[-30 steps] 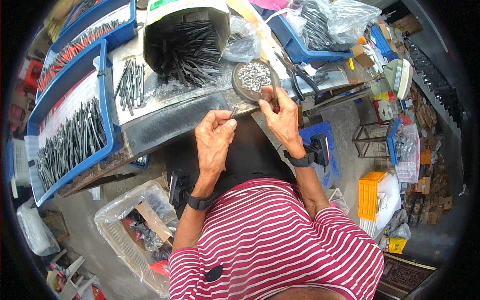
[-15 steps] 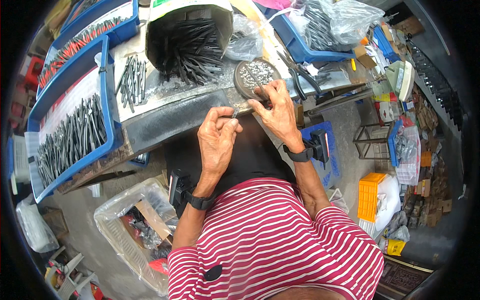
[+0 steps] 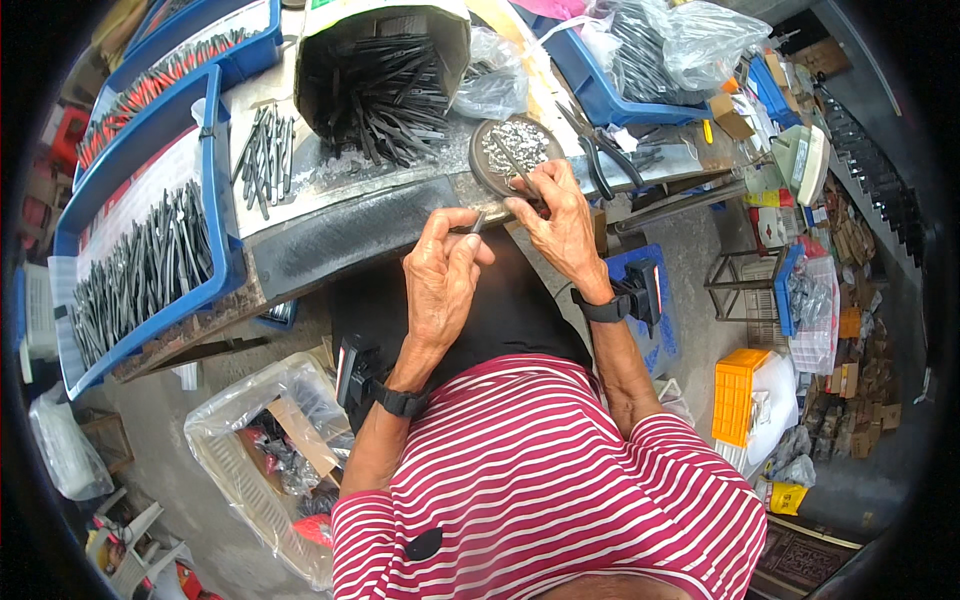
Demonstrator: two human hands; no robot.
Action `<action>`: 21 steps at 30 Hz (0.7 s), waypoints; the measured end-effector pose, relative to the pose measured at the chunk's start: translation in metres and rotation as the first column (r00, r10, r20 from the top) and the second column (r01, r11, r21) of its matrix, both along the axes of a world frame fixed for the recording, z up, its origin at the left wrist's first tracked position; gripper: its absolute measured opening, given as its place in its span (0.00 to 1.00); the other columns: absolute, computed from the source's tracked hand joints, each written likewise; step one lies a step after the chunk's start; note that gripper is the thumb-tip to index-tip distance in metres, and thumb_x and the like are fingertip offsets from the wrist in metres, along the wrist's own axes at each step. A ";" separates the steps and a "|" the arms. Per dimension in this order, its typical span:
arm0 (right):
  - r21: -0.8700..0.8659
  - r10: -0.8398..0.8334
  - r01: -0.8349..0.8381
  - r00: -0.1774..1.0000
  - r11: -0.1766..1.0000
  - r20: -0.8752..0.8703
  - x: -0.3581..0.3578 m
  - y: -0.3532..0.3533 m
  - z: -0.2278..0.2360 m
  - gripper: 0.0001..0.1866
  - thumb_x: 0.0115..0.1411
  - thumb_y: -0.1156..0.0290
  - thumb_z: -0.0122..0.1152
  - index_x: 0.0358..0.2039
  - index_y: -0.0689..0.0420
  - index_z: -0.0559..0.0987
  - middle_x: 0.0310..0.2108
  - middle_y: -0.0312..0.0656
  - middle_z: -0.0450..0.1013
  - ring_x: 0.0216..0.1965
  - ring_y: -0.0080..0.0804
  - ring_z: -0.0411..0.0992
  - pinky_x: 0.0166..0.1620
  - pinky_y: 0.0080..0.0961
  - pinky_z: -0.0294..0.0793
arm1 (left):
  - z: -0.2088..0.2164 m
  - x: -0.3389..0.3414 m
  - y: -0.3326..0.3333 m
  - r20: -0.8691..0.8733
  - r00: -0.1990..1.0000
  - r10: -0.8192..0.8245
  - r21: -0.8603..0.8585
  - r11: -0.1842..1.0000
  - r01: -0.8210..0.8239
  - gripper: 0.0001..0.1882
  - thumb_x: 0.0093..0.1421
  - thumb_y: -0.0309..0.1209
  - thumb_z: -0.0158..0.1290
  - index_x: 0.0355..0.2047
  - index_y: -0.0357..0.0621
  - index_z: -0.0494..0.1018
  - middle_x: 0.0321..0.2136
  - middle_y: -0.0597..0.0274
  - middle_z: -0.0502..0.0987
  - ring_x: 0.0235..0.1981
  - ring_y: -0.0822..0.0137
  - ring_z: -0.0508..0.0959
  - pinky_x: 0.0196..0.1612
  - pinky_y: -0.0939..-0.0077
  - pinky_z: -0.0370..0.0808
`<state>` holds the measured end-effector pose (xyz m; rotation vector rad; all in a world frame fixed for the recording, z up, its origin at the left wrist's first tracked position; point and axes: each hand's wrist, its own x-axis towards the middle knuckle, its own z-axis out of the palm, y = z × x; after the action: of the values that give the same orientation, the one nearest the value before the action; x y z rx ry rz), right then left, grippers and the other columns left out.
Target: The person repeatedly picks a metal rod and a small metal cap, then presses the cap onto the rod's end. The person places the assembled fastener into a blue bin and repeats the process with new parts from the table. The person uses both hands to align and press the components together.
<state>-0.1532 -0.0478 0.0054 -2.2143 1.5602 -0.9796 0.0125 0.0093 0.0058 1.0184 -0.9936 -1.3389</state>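
Left of the left hand [image 3: 440, 280], a long blue tray [image 3: 215, 170] already held dark strips [image 3: 145, 270]; ahead, a pale tub [image 3: 390, 20] bulged with more, so plenty seemed left to do. And there, just beyond the right hand [image 3: 558, 225], sat a dish [image 3: 478, 160] of silvery bits [image 3: 528, 140]; that hand pinched a thin stick [image 3: 512, 156] above it, the left a small grey piece [image 3: 478, 223], apparently unfinished.

From the person's head, the wide fisheye view looked steeply down, close over the striped shirt [image 3: 545, 460], onto the left hand [image 3: 438, 278], the right hand [image 3: 562, 225] and the workbench [image 3: 345, 228].
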 end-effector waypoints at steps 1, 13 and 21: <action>0.004 0.002 -0.002 1.000 1.000 0.008 0.000 0.000 -0.001 0.13 0.48 0.76 0.63 0.35 0.66 0.74 0.36 0.43 0.63 0.33 0.31 0.69 0.31 0.23 0.71 | 0.000 0.000 0.000 -0.002 1.000 -0.001 0.000 1.000 0.001 0.09 0.59 0.21 0.43 0.40 0.38 0.68 0.18 0.67 0.72 0.16 0.84 0.63 0.18 0.89 0.60; 0.043 -0.004 -0.007 0.970 0.999 0.243 0.006 -0.002 0.003 0.05 0.48 0.79 0.59 0.25 0.66 0.72 0.24 0.44 0.66 0.25 0.38 0.68 0.29 0.30 0.66 | 0.000 0.004 -0.001 -0.179 0.983 -0.034 -0.010 0.999 0.033 0.08 0.60 0.22 0.44 0.40 0.37 0.68 0.19 0.64 0.71 0.16 0.85 0.60 0.17 0.91 0.56; 0.051 -0.052 0.047 0.994 0.998 0.101 0.006 -0.004 0.006 0.05 0.51 0.77 0.55 0.26 0.65 0.72 0.24 0.47 0.66 0.25 0.43 0.68 0.29 0.33 0.65 | 0.001 0.007 -0.001 -0.248 0.968 -0.046 -0.005 0.999 0.046 0.07 0.60 0.22 0.45 0.39 0.36 0.67 0.19 0.64 0.70 0.16 0.85 0.60 0.17 0.92 0.55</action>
<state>-0.1469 -0.0518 0.0111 -2.0681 1.5836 -1.0406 0.0192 0.0082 0.0065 0.8086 -0.8311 -1.4649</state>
